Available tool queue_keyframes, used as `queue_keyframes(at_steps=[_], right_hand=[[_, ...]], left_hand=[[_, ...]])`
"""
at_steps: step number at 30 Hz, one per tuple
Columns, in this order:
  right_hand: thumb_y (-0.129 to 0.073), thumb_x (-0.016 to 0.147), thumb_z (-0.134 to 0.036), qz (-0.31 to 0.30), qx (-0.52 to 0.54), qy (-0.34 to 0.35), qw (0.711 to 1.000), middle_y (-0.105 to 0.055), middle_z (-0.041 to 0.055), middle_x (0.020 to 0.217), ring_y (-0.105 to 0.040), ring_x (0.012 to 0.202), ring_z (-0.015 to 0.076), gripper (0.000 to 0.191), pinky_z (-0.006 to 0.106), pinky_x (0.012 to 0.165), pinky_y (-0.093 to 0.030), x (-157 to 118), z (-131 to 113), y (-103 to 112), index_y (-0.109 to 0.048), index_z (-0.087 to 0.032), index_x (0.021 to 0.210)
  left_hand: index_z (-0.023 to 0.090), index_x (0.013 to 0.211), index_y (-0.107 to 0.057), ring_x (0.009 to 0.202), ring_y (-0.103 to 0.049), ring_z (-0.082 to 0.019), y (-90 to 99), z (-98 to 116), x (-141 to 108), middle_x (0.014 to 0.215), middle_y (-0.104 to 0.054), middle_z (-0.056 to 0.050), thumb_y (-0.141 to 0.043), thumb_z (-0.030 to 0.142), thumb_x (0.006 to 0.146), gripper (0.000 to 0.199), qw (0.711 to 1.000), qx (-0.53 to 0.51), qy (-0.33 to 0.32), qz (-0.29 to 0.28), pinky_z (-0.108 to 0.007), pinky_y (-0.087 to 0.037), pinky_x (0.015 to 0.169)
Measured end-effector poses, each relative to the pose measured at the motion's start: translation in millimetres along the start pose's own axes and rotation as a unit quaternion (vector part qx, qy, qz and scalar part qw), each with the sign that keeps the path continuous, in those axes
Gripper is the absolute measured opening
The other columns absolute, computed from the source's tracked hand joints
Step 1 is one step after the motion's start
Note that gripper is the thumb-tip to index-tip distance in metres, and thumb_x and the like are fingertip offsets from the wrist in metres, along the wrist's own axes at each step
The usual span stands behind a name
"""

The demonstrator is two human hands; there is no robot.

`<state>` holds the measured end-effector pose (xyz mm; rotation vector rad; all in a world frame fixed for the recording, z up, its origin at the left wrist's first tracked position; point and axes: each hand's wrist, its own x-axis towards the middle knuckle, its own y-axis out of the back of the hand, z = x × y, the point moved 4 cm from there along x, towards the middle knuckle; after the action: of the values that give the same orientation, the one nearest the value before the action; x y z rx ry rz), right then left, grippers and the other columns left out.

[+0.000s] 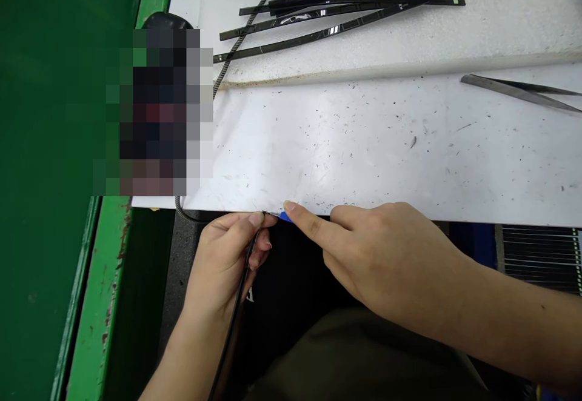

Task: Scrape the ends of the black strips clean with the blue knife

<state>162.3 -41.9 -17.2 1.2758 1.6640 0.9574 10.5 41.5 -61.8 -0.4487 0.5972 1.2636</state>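
Note:
My left hand (240, 240) pinches the end of a thin black strip (236, 304) at the front edge of the white table. From there the strip runs down along my left forearm and out of the bottom of the view. My right hand (368, 237) is closed on a small blue-handled knife (285, 215), with its index finger stretched along the top. The knife's thin metal tip points left and meets the strip's end beside my left thumb. Most of the handle is hidden under my right hand.
Several glossy black strips (318, 40) lie on a white foam block (522, 25) at the back. Metal tweezers (509, 86) rest at the right. Dark shavings dot the white table (364, 146). A braided cord (240, 37) crosses the left side, near a blurred-out dark object (166, 22).

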Motion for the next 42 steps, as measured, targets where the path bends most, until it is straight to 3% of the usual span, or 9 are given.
queue_keyframes(at_steps=[6,11,16,20,27,33,42], right_hand=[[-0.048,0.092,-0.022,0.005,-0.039,0.008,0.999,-0.051,-0.0032,0.065,-0.039,0.043,0.0141,0.058,0.03,0.041,-0.018,-0.9,-4.5,1.5,-0.036,-0.023,0.148],[-0.04,0.088,-0.013,0.015,-0.073,-0.001,0.997,-0.049,-0.001,0.064,-0.041,0.041,0.0152,0.062,0.029,0.039,-0.014,-4.9,-11.6,-4.8,-0.035,-0.02,0.149],[-0.047,0.09,-0.015,0.003,-0.001,-0.03,1.0,-0.057,-0.0008,0.072,-0.05,0.049,0.0153,0.066,0.029,0.042,-0.026,-9.4,-8.2,-13.2,-0.026,-0.021,0.152],[-0.048,0.091,-0.014,-0.002,0.047,-0.043,0.998,-0.058,-0.0027,0.072,-0.05,0.052,0.0138,0.065,0.028,0.046,-0.032,-8.2,-4.9,-11.4,-0.028,-0.025,0.151],[-0.049,0.092,-0.016,0.003,0.057,-0.041,0.997,-0.059,-0.0032,0.072,-0.047,0.051,0.013,0.062,0.028,0.046,-0.029,-4.7,-5.9,-9.8,-0.031,-0.025,0.151],[-0.047,0.093,-0.015,-0.002,0.065,-0.039,0.997,-0.057,-0.0034,0.071,-0.048,0.053,0.0129,0.061,0.028,0.047,-0.03,-5.1,-4.1,-11.7,-0.03,-0.025,0.151],[-0.051,0.092,-0.02,0.004,0.007,-0.025,1.0,-0.055,-0.0032,0.068,-0.045,0.047,0.013,0.061,0.028,0.042,-0.024,-4.8,-6.7,-9.2,-0.033,-0.024,0.15]], left_hand=[[0.015,0.064,-0.069,0.034,-0.034,-0.004,1.4,-1.2,2.0,0.045,-0.051,0.003,-0.069,0.026,0.067,0.012,1.0,0.006,0.004,-0.002,-0.015,-0.022,0.03],[0.014,0.064,-0.069,0.034,-0.034,-0.004,2.3,-0.1,1.9,0.045,-0.051,0.003,-0.07,0.027,0.067,0.014,1.0,0.005,-0.01,0.001,-0.014,-0.023,0.03],[0.013,0.067,-0.07,0.035,-0.034,-0.003,1.1,0.9,1.3,0.047,-0.051,0.004,-0.07,0.028,0.068,0.015,1.0,-0.013,0.015,-0.025,-0.013,-0.021,0.03],[0.013,0.067,-0.07,0.035,-0.034,-0.003,2.5,1.5,2.8,0.047,-0.051,0.003,-0.07,0.029,0.067,0.016,0.999,-0.005,0.019,-0.029,-0.013,-0.022,0.029],[0.012,0.067,-0.069,0.035,-0.034,-0.003,3.0,1.4,3.4,0.046,-0.05,0.004,-0.072,0.029,0.066,0.017,0.999,-0.001,0.016,-0.027,-0.012,-0.025,0.031],[0.013,0.067,-0.069,0.035,-0.034,-0.003,1.8,0.6,1.0,0.048,-0.053,0.004,-0.071,0.029,0.066,0.016,1.0,-0.004,0.013,-0.012,-0.013,-0.02,0.028],[0.013,0.065,-0.07,0.035,-0.035,-0.004,3.0,0.0,3.7,0.046,-0.052,0.003,-0.074,0.03,0.064,0.017,1.0,0.002,0.006,-0.014,-0.014,-0.021,0.027]])
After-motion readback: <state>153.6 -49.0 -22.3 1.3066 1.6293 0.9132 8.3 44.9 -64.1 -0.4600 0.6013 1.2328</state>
